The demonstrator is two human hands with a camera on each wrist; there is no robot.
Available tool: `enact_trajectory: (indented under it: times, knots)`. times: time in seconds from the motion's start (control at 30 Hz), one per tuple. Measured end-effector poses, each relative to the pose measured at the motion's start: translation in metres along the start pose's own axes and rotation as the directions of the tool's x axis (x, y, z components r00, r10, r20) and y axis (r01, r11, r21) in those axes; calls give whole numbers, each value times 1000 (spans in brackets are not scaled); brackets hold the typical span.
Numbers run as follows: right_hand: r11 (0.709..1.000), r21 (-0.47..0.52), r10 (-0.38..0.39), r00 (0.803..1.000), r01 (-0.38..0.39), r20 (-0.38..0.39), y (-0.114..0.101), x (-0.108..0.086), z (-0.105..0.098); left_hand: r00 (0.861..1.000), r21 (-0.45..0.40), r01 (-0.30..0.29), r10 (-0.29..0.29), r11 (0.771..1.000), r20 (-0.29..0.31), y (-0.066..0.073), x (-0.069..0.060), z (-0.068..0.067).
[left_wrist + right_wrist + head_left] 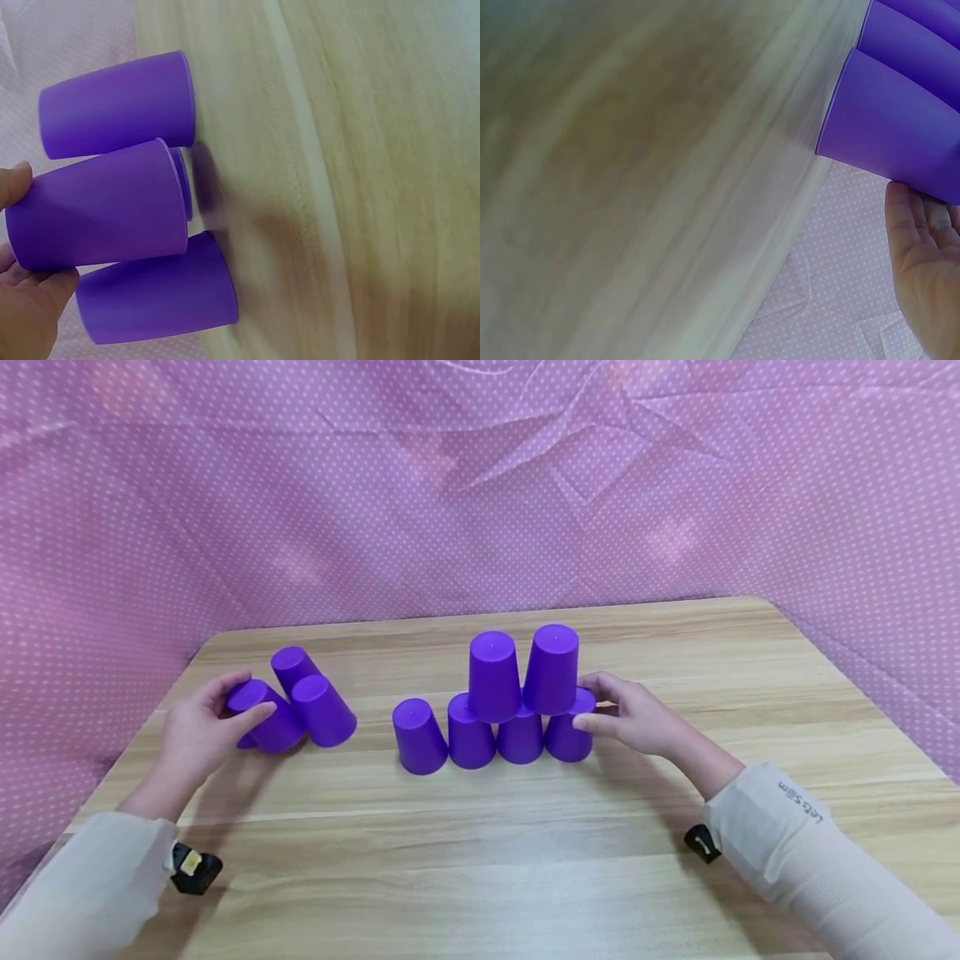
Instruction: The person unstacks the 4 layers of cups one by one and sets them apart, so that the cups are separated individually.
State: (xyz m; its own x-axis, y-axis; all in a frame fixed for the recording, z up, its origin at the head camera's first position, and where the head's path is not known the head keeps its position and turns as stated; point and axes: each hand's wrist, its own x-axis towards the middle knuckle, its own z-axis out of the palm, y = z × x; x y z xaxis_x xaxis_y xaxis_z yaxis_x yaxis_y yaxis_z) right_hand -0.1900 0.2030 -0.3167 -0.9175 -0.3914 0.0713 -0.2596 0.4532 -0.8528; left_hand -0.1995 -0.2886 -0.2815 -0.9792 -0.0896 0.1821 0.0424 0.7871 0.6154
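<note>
A pink dotted cloth (480,485) fills the upper frame behind a wooden table (480,877). Pale sleeves enter low: the left sleeve (90,877) at lower left, the right sleeve (817,868) at lower right. Mid-frame, a stack of inverted purple cups (497,693) has a lower row and an upper pair, its leftmost lower cup (420,739) bearing nothing.

At centre left, the person's left hand (198,727) pinches a tilted cup (273,722) near its closed end, thumb opposite fingers; whether its rim touches the table cannot be told. Right of centre, the right hand (637,717) is spread at the rightmost lower cup (567,742), fingertips at its side; how hard they press cannot be told.

Good handling here probably means a light, level hold that keeps the tilted cup clear of its close neighbours, with the right fingertips staying gentle, since a nudge to the row could topple the upper pair.

Counted, there are ten cups: four in the lower row, two above, four at left including the pinched one. Smallest are two black wrist devices (195,870), one per arm.
</note>
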Motion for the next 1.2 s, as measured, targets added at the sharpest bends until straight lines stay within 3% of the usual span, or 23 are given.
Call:
enact_trajectory:
  times: [0.63,1.2]
  knots:
    - [1000,-14,-15,1000,14,-12,1,0,0,998,53,-40,38,998,40,-5,9,11]
    - [1000,-3,2,1000,-2,-5,-1,-1,0,997,46,-23,19,999,72,-8,10,11]
